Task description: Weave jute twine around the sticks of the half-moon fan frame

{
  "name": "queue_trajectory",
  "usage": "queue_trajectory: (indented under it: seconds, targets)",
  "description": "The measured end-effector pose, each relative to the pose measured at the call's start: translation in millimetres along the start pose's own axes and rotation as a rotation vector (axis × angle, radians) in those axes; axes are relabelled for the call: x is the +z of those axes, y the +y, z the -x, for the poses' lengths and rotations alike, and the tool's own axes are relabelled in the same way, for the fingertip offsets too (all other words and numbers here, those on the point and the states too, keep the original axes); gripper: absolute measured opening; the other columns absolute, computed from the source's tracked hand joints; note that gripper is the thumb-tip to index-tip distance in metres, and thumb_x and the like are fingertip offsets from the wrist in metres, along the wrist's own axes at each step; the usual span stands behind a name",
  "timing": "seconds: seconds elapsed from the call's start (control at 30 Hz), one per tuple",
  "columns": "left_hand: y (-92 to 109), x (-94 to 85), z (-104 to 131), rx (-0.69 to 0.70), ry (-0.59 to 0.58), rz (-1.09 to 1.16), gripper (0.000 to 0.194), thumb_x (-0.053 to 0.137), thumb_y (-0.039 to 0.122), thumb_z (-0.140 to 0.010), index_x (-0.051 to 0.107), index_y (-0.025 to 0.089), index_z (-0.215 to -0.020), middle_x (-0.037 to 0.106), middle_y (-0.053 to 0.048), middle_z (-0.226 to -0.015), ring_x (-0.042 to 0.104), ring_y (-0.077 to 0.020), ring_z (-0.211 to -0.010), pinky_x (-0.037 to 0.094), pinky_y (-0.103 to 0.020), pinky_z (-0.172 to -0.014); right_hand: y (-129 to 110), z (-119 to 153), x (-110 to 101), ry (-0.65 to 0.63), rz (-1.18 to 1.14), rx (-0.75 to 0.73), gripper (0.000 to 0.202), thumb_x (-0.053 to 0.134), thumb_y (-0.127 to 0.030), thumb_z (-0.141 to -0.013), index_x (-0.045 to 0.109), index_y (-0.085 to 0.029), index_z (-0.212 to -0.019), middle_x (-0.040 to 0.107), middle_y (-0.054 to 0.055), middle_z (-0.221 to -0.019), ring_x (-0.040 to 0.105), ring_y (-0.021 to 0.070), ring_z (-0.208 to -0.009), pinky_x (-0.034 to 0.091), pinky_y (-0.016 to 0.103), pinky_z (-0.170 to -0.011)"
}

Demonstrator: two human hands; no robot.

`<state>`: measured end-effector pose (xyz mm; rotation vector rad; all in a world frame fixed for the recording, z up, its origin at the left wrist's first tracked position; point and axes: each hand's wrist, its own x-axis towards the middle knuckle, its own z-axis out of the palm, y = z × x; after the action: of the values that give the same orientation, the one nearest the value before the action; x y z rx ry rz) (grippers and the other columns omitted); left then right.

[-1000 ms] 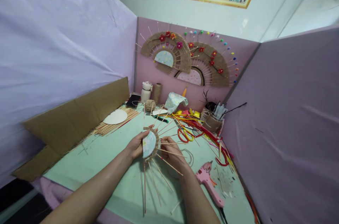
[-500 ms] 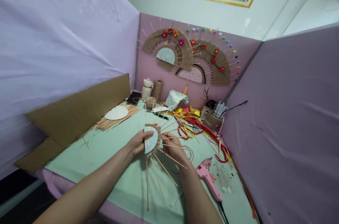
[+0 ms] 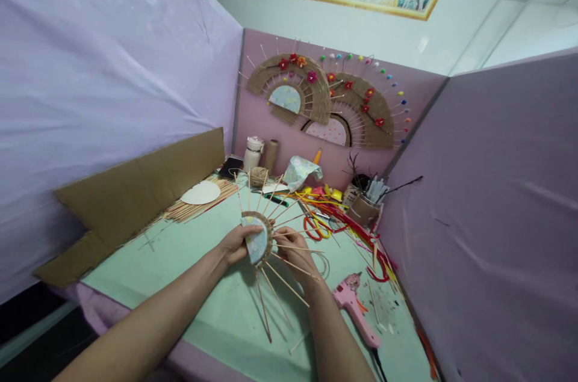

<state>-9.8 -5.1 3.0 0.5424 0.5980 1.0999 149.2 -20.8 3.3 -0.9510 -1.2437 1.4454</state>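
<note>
Handling faults: half-disc (image 3: 257,243) with radiating sticks (image 3: 288,286)

The half-disc is held above the table (image 3: 226,316), between both hands, fabric face turned up; the left hand (image 3: 237,243) is clamped on its straight side, thumb flat on the fabric, remaining fingers mostly hidden beneath. The right hand (image 3: 292,249) sits at the curved rim among the sticks, fingers bent and close together; whether they pinch a strand or a stick cannot be told.

Possible faults and causes: a stick may bend or work loose, since one crosses over the right hand and wrist, and any lift of the wrist would load it; the spacing may become uneven, should the right fingers push neighbouring sticks aside; the fabric may crease, if the left thumb presses too hard; the half-disc may twist, because one hand carries the straight side alone. The loop of cord (image 3: 327,263) beside the right wrist could snag on a stick; the glue gun (image 3: 359,310) lies near the right forearm, and a sideways elbow movement could knock it.
</note>
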Motion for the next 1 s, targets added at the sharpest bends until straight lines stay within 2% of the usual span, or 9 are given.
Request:
queue_trajectory:
  seconds: [0.17,0.27,0.33,0.43,0.53,0.63,0.77,1.0]
  targets:
    - [2.6,-2.6,-0.1,0.005,0.034,0.038,0.018,0.059,0.002,-0.068,0.068,0.005,-0.083,0.071,-0.01,-0.072,0.066,-0.0175,-0.062,0.054,-0.027,-0.063,3.1,-0.8,-1.5,0.011,-0.104,0.039,0.019,0.067,-0.033,-0.066,0.056,-0.02,-0.073,0.034,-0.009,-0.05,0.026,0.0063,-0.045,0.024,0.021,-0.045]
    - [3.7,-2.7,0.0,0.024,0.028,0.03,0.018,0.06,0.002,-0.068,0.068,0.006,-0.083,0.071,-0.01,-0.072,0.066,-0.0174,-0.061,0.054,-0.028,-0.062,1.4,-3.1,-3.2,-0.012,-0.179,0.074,0.02,0.068,-0.03,-0.064,0.054,-0.02,-0.072,0.034,-0.01,-0.051,0.023,0.0051,-0.043,0.02,0.02,-0.042]
    - [4.4,-1.9,0.1,0.041,0.011,0.016,0.021,0.061,0.003,-0.068,0.068,0.006,-0.087,0.072,-0.01,-0.074,0.066,-0.017,-0.062,0.053,-0.027,-0.063,-2.1,-4.7,-6.2,-0.035,-0.237,0.086,0.023,0.069,-0.03,-0.064,0.05,-0.019,-0.07,0.035,-0.01,-0.051,0.019,0.0042,-0.042,0.016,0.019,-0.041]
    - [5.5,-0.9,-0.1,0.073,0.009,-0.016,0.023,0.062,0.004,-0.068,0.068,0.006,-0.09,0.072,-0.011,-0.075,0.066,-0.0161,-0.062,0.053,-0.025,-0.064,-10.3,-6.3,-16.2,-0.041,-0.385,0.083,0.035,0.07,-0.033,-0.066,0.038,-0.02,-0.06,0.026,-0.011,-0.047,0.012,0.0039,-0.04,0.011,0.019,-0.038]
    - [5.7,-1.3,-0.7,0.084,0.003,-0.05,0.025,0.062,0.006,-0.068,0.068,0.006,-0.093,0.072,-0.012,-0.077,0.066,-0.017,-0.063,0.053,-0.026,-0.063,-19.5,-6.2,-31.4,-0.015,-0.532,0.065,0.04,0.07,-0.035,-0.066,0.034,-0.02,-0.058,0.019,-0.012,-0.046,0.009,0.0042,-0.041,0.013,0.018,-0.038]
    - [5.0,-2.9,-1.1,0.072,0.003,-0.086,0.024,0.063,0.005,-0.068,0.069,0.006,-0.091,0.072,-0.012,-0.077,0.066,-0.0174,-0.061,0.053,-0.026,-0.06,-26.3,-5.2,-45.7,0.038,-0.557,0.006,0.03,0.068,-0.037,-0.068,0.043,-0.02,-0.064,0.019,-0.012,-0.048,0.01,0.0046,-0.04,0.015,0.018,-0.037]
    - [3.1,-5.5,-1.9,0.035,0.017,-0.131,0.019,0.066,0.005,-0.066,0.069,0.004,-0.085,0.071,-0.013,-0.071,0.065,-0.0178,-0.056,0.052,-0.025,-0.054,-31.0,-4.5,-54.8,0.14,-0.455,-0.114,0.024,0.064,-0.039,-0.071,0.049,-0.021,-0.07,0.019,-0.011,-0.049,0.013,0.0059,-0.04,0.017,0.02,-0.037]
    - [4.9,-7.7,-4.6,0.034,0.03,-0.113,0.02,0.063,0.005,-0.068,0.068,0.005,-0.087,0.071,-0.012,-0.071,0.065,-0.017,-0.056,0.053,-0.025,-0.053,-35.6,-2.8,-52.2,0.237,-0.397,-0.293,0.031,0.069,-0.032,-0.067,0.04,-0.021,-0.06,0.018,-0.01,-0.048,0.012,0.0057,-0.041,0.013,0.02,-0.037]
